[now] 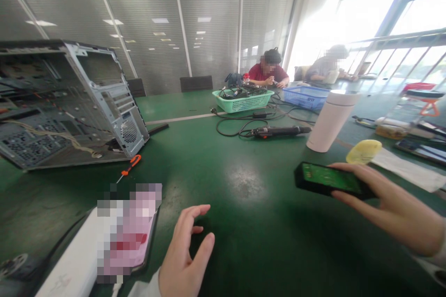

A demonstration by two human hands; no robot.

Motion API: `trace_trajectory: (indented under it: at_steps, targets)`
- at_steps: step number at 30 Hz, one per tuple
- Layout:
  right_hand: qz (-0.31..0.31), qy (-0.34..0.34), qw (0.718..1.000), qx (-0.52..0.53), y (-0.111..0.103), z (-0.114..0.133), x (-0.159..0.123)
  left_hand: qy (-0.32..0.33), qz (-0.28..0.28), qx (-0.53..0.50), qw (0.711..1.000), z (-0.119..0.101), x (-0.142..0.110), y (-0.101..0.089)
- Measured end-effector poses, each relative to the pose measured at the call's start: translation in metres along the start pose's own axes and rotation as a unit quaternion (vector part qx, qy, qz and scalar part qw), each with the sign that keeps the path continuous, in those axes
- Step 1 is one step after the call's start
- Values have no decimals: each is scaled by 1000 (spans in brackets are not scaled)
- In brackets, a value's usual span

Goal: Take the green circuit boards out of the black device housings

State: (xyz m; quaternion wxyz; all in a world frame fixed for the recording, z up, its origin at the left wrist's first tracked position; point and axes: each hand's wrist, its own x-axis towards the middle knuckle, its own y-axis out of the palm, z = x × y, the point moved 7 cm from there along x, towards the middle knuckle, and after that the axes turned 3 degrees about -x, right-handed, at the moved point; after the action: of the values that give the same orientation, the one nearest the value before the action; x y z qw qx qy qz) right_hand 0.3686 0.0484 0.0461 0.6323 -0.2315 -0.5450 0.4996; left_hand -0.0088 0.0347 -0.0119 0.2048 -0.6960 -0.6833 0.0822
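My right hand (379, 195) grips a black box-shaped device with a green circuit board (329, 176) showing in its upper face. It is held at the right, with the thumb and fingers on its long sides. My left hand (190, 250) hovers at the lower middle with its fingers apart and nothing between them. Just left of that hand lies a phone (149, 236), partly blurred out, beside a white box (76, 255). A white cable plug (117, 285) sits at the phone's lower end.
An open computer case (114, 102) stands at the left, an orange-handled screwdriver (131, 164) by it. A corded electric screwdriver (275, 132), a pink tumbler (332, 120), a green basket (244, 103) of cables and a blue basket (306, 97) are farther back. Two people sit beyond.
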Motion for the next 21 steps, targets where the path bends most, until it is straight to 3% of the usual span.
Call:
trace_trajectory:
  at_steps: [4, 6, 8, 16, 19, 21]
  targets:
    - [79, -80, 985, 130, 42, 114, 9, 45, -6, 9, 999, -6, -1, 2]
    - [106, -120, 975, 153, 58, 154, 10, 66, 2, 13, 998, -9, -2, 4]
    - [121, -151, 967, 164, 69, 178, 12, 70, 7, 14, 997, -10, -2, 5]
    - [100, -228, 954, 168, 80, 189, 6, 24, 5, -12, 1000, 1, 3, 3]
    - [138, -135, 956, 222, 86, 182, 4, -8, 8, -21, 1000, 7, 2, 3]
    - [168, -36, 936, 308, 92, 176, 4, -27, -1, -30, 999, 12, -1, 3]
